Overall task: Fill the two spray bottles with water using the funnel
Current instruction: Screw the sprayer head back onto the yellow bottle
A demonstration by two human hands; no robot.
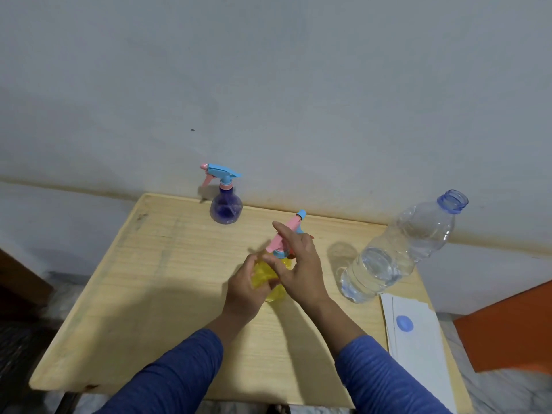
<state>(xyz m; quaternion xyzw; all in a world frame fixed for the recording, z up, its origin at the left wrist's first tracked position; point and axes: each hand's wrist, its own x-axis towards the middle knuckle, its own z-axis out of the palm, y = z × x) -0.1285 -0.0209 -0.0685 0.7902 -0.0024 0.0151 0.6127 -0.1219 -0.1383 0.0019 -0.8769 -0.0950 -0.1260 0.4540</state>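
Yellow spray bottle (273,289) gripped by left hand (243,289), right hand (298,264) pinching its collar; water bottle (397,252) beside.

Plain pale grey-white painted wall (298,85) fills the upper view, small dark speck on it, yellowish stained band along its base where it meets a lower ledge. Light wood-grain rectangular table (149,279) pushed against the wall. Dark brown wooden furniture edge (18,282) at left. Orange flat panel (513,330) at right. Mottled grey stone-like floor (507,392) below. Soft indoor light, shadows falling on tabletop.
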